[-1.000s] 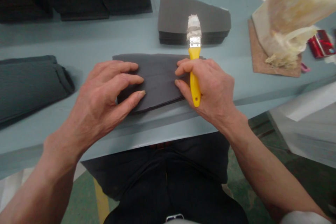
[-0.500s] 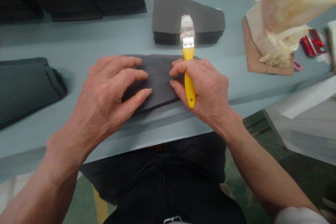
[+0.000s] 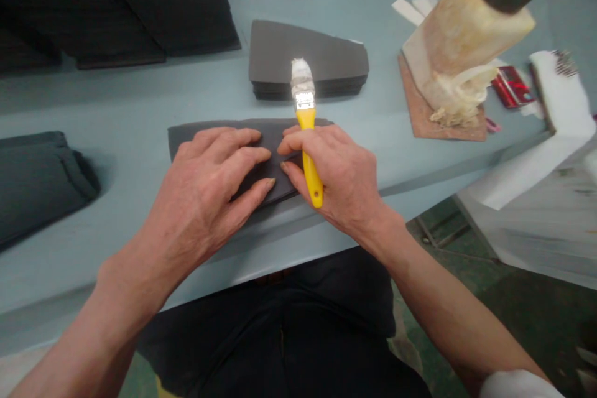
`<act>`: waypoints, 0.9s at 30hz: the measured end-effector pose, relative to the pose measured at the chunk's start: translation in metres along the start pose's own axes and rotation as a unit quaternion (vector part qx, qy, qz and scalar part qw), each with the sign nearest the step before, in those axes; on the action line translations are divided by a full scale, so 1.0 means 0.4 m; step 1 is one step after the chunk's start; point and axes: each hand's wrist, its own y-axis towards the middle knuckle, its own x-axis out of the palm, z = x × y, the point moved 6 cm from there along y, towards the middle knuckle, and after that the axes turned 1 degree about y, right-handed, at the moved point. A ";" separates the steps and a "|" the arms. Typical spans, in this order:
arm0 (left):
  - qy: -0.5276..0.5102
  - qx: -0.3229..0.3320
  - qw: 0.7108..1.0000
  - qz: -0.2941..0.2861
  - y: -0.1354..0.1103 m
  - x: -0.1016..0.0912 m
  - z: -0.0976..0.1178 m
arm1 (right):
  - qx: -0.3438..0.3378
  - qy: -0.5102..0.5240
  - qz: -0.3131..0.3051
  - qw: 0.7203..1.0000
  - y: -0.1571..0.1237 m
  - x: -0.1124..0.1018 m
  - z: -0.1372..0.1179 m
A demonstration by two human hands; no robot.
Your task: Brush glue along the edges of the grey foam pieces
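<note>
A dark grey foam sheet [image 3: 196,134] lies at the near edge of the pale blue table [image 3: 140,99]. My left hand [image 3: 209,186] rests flat on it, fingers stretched toward the right. My right hand [image 3: 336,180] presses its fingertips on the sheet's right part while gripping a yellow-handled brush [image 3: 308,143]. The brush's glue-caked white bristles point away from me. The two hands' fingertips nearly meet over the sheet.
A stack of grey foam pieces [image 3: 308,59] sits just behind the brush. A glue-crusted block with a dark handle [image 3: 459,43] stands on brown card at right. Dark fabric piles [image 3: 41,174] lie left and at the back [image 3: 140,6]. A white object [image 3: 559,93] is at far right.
My hands have drawn closer together over the sheet, the left fingers sliding right. The view has shifted, so everything sits lower and further left in frame.
</note>
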 end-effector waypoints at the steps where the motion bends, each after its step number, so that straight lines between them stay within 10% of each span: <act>1: 0.004 0.003 1.000 0.001 0.000 0.001 0.001 | -0.001 0.001 -0.002 1.000 0.000 0.001 0.000; 27: 0.030 -0.010 0.998 0.046 -0.005 0.018 0.007 | 0.017 -0.004 0.048 0.999 -0.001 -0.029 0.051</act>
